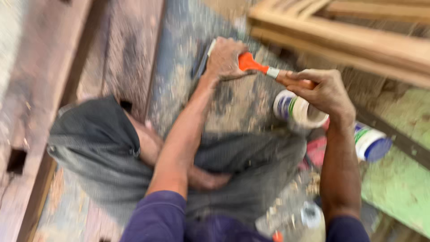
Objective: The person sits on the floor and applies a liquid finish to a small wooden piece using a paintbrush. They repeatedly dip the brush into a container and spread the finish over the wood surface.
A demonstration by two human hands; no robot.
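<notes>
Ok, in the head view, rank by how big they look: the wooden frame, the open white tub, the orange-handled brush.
1. wooden frame, largest, though cut off by the picture's edge.
2. open white tub.
3. orange-handled brush, partly hidden by the left hand and right hand, so tub versus brush is unsure.

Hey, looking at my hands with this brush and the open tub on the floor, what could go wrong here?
1. The open white tub sits right under your right hand; a bump might tip it and spill.
2. The orange-handled brush spans both hands, with your left hand over its head, so whatever is on the brush may smear your skin.
3. Sawdust on the floor could stick to the brush.
</notes>
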